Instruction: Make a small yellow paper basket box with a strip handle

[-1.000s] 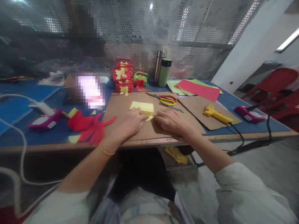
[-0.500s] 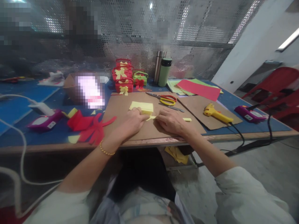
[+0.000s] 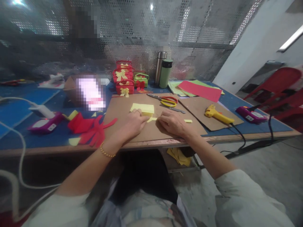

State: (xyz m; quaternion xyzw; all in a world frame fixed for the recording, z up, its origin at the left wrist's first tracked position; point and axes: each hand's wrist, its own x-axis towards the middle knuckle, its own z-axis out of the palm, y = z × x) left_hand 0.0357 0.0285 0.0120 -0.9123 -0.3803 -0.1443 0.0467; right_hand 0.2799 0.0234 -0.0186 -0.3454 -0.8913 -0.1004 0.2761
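Note:
Both hands rest on a brown cardboard sheet [image 3: 118,105] at the table's front. My left hand [image 3: 135,123] is closed at the front of a folded pale yellow paper piece [image 3: 144,108], with the fingertips pressed on it. A narrow yellow paper strip [image 3: 154,119] runs from the left fingertips to my right hand [image 3: 172,122]. The right fingers are closed over that strip and hide its middle, while its far end sticks out to the right of the hand. Scissors [image 3: 169,101] with red and yellow handles lie behind the right hand, beside a grey blade.
Red paper pieces [image 3: 91,129] lie to the left. Small red paper baskets [image 3: 124,78] with yellow bows and a green one [image 3: 141,80] stand behind. A yellow glue gun [image 3: 219,115] rests on cardboard at right. Two bottles [image 3: 165,74] stand at the back.
The whole view has shifted slightly. Both hands keep almost the same place on the yellow paper and strip.

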